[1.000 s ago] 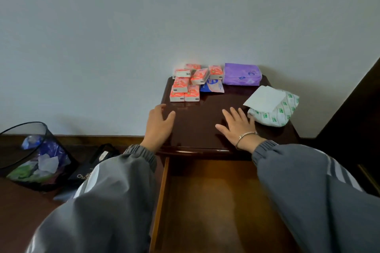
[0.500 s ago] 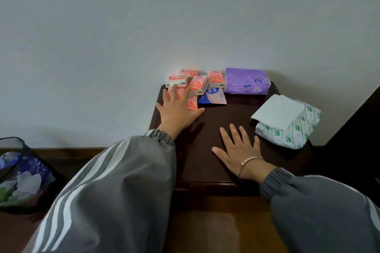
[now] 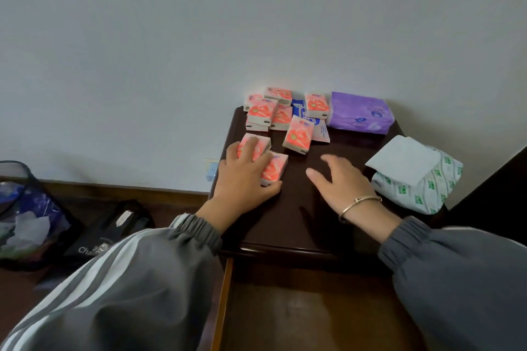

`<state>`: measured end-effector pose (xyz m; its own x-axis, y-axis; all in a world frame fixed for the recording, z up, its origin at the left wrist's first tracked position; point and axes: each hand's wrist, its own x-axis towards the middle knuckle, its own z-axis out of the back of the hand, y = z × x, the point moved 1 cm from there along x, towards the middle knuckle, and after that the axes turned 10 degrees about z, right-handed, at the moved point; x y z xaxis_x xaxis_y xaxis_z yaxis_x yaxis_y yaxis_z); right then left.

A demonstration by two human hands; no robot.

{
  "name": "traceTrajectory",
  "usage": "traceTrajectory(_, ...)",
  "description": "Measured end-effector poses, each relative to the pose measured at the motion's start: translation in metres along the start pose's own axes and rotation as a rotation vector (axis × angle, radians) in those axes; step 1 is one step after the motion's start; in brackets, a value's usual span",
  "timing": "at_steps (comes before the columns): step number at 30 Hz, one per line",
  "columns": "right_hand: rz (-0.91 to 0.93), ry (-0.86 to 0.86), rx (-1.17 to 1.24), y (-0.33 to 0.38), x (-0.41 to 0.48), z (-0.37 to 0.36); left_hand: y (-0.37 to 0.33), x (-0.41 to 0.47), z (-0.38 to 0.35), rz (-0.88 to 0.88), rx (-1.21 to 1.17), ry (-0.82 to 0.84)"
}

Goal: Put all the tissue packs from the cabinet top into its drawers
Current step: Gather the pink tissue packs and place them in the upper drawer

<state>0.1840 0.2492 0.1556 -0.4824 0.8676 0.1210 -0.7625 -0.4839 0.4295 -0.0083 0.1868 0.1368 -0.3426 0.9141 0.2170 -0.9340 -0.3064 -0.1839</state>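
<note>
Black bag (image 3: 94, 239), white letters "Cha" (rest hidden), print on tissue packs (image 3: 297, 134) blurred

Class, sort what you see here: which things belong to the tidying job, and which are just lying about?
Job: small pink packs, blue pack, purple pack, green-printed pack, cabinet top, open drawer, left hand, right hand.
Lying about: bin, black bag, wall socket.

cabinet top (image 3: 293, 216): dark glossy wood
orange packs (image 3: 298, 134): shiny plastic wrap
bracelet (image 3: 360, 202): metal
sleeves (image 3: 142, 279): matt cloth
</note>
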Motion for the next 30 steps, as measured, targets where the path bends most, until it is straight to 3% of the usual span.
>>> traceTrajectory(2, 0.053, -0.166, 0.183, 0.016, 0.027, 0.009, 0.003, -0.013, 0.003, -0.016, -0.011, -0.013)
traceTrajectory(3, 0.090, -0.147, 0.166, 0.023, 0.040, 0.010, 0.004, -0.018, 0.004, -0.022, -0.019, -0.014)
traceTrajectory(7, 0.171, 0.167, -0.049, 0.031, 0.071, -0.007, 0.007, -0.033, 0.007, -0.028, -0.045, 0.016)
traceTrajectory(9, 0.162, 0.214, -0.097, 0.025, 0.072, -0.015, 0.006, -0.035, 0.007, -0.007, -0.073, 0.054)
traceTrajectory(12, 0.188, 0.125, -0.139, 0.021, 0.069, -0.018, 0.000, -0.035, 0.009, 0.034, -0.079, 0.094)
traceTrajectory(20, 0.148, -0.007, -0.173, 0.023, 0.030, -0.006, -0.011, -0.062, 0.017, 0.084, -0.162, -0.002)
traceTrajectory(27, 0.287, 0.001, -0.222, 0.006, -0.033, 0.010, -0.012, -0.109, 0.039, 0.178, -0.329, 0.009)
traceTrajectory(30, 0.333, -0.036, -0.108, 0.006, -0.071, 0.026, -0.016, -0.138, 0.060, 0.214, -0.439, -0.009)
